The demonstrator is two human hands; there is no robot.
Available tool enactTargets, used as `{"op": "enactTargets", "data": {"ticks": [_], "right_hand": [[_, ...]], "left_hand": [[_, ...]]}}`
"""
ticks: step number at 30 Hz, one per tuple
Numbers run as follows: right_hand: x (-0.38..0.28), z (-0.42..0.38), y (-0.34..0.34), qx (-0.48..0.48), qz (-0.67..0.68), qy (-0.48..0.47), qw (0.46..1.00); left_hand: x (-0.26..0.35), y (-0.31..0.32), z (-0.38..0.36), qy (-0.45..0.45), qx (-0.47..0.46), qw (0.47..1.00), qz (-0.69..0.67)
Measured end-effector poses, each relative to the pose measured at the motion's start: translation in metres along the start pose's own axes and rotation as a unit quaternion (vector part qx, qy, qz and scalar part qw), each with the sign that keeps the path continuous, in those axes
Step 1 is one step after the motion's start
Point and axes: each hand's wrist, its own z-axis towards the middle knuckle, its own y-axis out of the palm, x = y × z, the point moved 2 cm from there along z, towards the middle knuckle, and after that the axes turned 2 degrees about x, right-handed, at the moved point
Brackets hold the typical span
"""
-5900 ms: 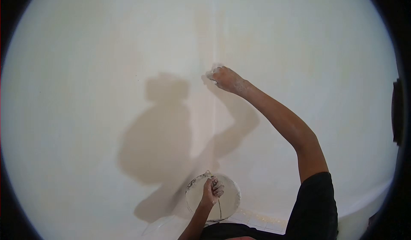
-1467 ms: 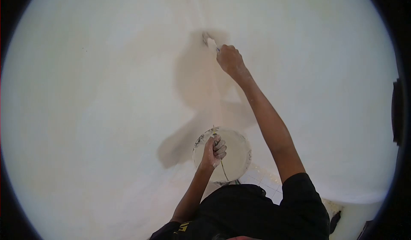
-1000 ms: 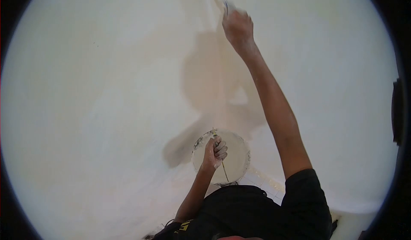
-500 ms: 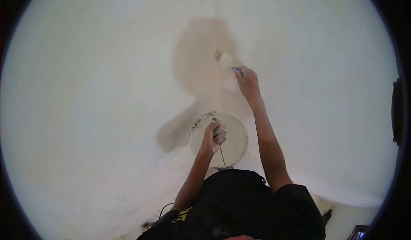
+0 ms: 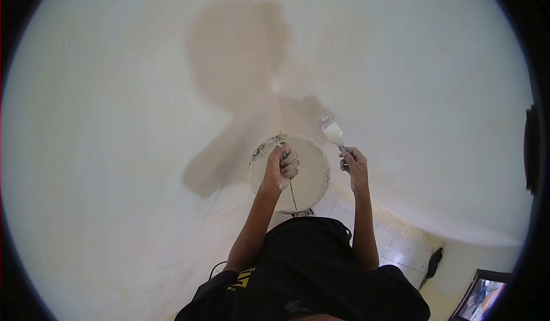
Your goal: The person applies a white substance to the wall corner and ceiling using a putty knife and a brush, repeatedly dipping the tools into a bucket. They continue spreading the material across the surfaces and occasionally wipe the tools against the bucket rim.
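Observation:
My left hand [image 5: 281, 169] is closed in a fist around the thin handle [image 5: 293, 196] of a round bucket, which hangs in front of my body. Pale, cream-coloured paint [image 5: 311, 172] shows inside the bucket, and dark smudges mark its rim [image 5: 259, 150]. In my right hand [image 5: 355, 165], fingers pinch the grip of a paintbrush [image 5: 332, 130]. White paint coats the brush, whose bristles point up and left, just beyond the bucket's right side. Pale smears show on the fingers of both hands.
A pale wall [image 5: 143, 126] fills most of the view, with my shadow [image 5: 235, 51] on it. Floor tiles [image 5: 395, 246] show at lower right, near a dark object [image 5: 434, 262] and a dark-framed opening or screen [image 5: 481, 295]. Another dark object [image 5: 531, 149] juts in at the right edge.
My right hand has come down and right with the paintbrush, away from the wall's corner line. My view has shifted, showing more floor. The left hand keeps its hold on the bucket handle.

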Motion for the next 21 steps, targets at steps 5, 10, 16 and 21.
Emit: {"op": "enactTargets", "data": {"ticks": [5, 10, 16, 21], "right_hand": [[0.011, -0.013, -0.024, -0.015, 0.015, 0.064, 0.998], [0.003, -0.019, -0.023, -0.027, 0.022, 0.038, 0.999], [0.025, -0.01, -0.012, -0.048, -0.07, -0.039, 0.996], [0.043, -0.002, -0.012, -0.066, -0.088, -0.086, 0.99]], "left_hand": [[0.002, 0.003, -0.001, -0.016, -0.021, 1.0, -0.008], [0.005, 0.01, -0.005, -0.017, -0.016, 1.0, -0.005], [0.003, -0.014, 0.005, -0.013, -0.044, 0.999, -0.005], [-0.001, -0.023, 0.009, 0.016, -0.111, 0.993, -0.032]]}}
